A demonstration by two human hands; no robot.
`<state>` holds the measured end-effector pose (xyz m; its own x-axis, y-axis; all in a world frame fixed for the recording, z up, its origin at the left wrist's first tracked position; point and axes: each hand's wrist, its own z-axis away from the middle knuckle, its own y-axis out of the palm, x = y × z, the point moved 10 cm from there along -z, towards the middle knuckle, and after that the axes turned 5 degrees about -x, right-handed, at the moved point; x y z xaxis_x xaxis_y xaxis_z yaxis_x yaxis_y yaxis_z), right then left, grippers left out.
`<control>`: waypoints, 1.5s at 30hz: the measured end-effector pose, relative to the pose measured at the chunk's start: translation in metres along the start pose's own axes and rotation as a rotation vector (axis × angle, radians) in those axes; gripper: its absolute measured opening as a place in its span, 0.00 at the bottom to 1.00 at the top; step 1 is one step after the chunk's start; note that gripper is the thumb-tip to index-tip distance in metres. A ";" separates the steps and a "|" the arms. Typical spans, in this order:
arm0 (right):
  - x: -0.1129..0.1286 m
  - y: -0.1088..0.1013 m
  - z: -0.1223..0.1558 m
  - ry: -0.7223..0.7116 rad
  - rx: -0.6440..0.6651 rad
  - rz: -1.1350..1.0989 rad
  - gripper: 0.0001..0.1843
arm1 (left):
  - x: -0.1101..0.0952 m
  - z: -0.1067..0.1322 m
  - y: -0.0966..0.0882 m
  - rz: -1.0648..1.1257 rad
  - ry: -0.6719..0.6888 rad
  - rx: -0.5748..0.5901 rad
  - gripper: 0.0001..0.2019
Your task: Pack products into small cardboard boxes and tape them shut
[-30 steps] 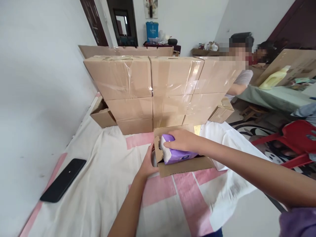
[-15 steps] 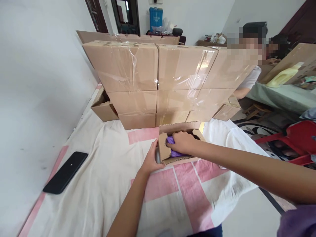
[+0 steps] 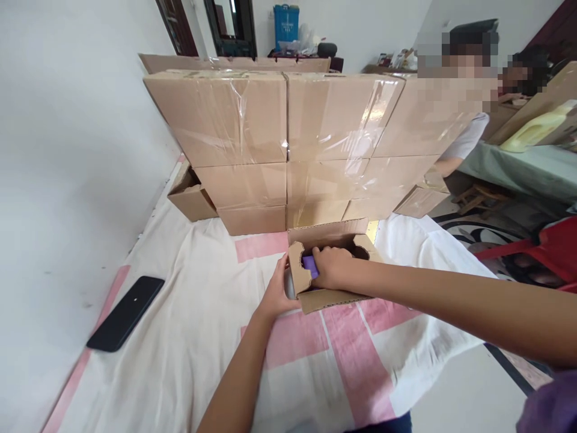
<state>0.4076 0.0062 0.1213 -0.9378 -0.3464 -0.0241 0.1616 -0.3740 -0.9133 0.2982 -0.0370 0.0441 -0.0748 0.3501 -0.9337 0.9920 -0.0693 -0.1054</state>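
Note:
A small open cardboard box (image 3: 331,297) sits on a white and pink cloth (image 3: 189,337). My right hand (image 3: 331,266) reaches inside it, fingers curled over a purple packet (image 3: 309,263) that is mostly sunk in the box. My left hand (image 3: 276,291) grips the box's left wall, holding it steady.
A wall of taped cardboard boxes (image 3: 288,138) stands just behind the small box. A black phone (image 3: 125,313) lies on the cloth at the left near the white wall. Other people sit behind the boxes at the right, by a green table (image 3: 523,171) and a red chair (image 3: 541,249).
My right hand has pushed the purple packet from above the rim down into the box. My left hand has stayed on the box's left side.

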 end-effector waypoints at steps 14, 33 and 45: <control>-0.016 -0.037 0.031 -0.473 -0.377 0.085 0.13 | -0.006 -0.003 0.001 -0.006 0.005 0.011 0.64; -0.165 0.026 0.055 -0.331 -0.716 -1.256 0.20 | -0.055 0.000 0.004 -0.317 0.308 -0.057 0.30; -0.168 0.051 0.048 -0.248 -0.877 -1.450 0.35 | -0.047 -0.018 -0.002 0.030 0.012 -0.289 0.38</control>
<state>0.5878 0.0036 0.0982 -0.0737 -0.3219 0.9439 -0.9971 0.0403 -0.0641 0.3016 -0.0367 0.0939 -0.0452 0.3629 -0.9307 0.9818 0.1883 0.0257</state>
